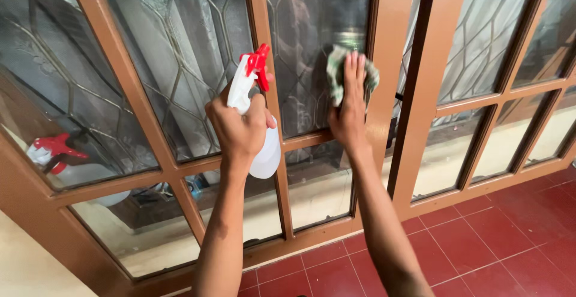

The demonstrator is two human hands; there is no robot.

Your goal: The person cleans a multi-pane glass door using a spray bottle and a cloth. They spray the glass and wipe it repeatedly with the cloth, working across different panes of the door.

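My left hand [239, 128] grips a white spray bottle [264, 150] with a red trigger head, held upright in front of a brown wooden door frame [396, 51]. My right hand [349, 108] lies flat on a green and white checked cloth [336, 72], pressing it against a patterned glass pane [312, 33] of the door. The bottle's nozzle points at the pane to the left of the cloth.
The door holds several leaded glass panes in brown frames. A second glazed door [498, 93] stands to the right. A reflection of the spray bottle [60, 159] shows in the left pane. Red floor tiles [492, 231] lie below.
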